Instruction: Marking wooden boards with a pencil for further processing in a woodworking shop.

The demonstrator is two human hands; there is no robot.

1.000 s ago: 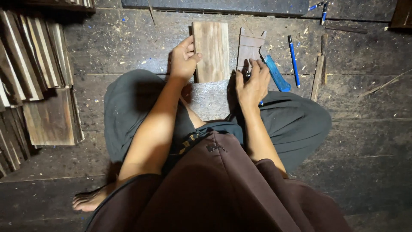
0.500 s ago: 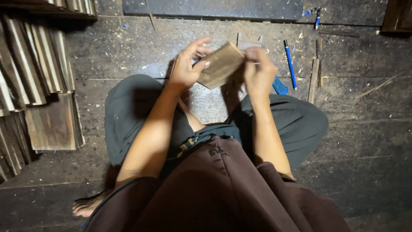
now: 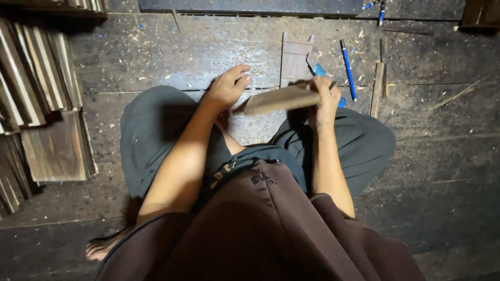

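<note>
Two hands logged. Right hand: I see it clamped on one end of a flat wooden slat, raised edge-on above the lap. Left hand: fingers spread, just beside the slat's other end, not gripping. Floor items: notched wooden piece, blue pen, stacked slats at left.

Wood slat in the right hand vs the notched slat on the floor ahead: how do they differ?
The held slat is lifted off the floor, gripped at one end by the right hand, and seen nearly edge-on, lying crosswise. The notched slat lies flat on the floor planks, untouched, pointing away from the person, its face showing pencil-like lines. The left hand is open, off both. Both are thin, pale-brown wood.
</note>
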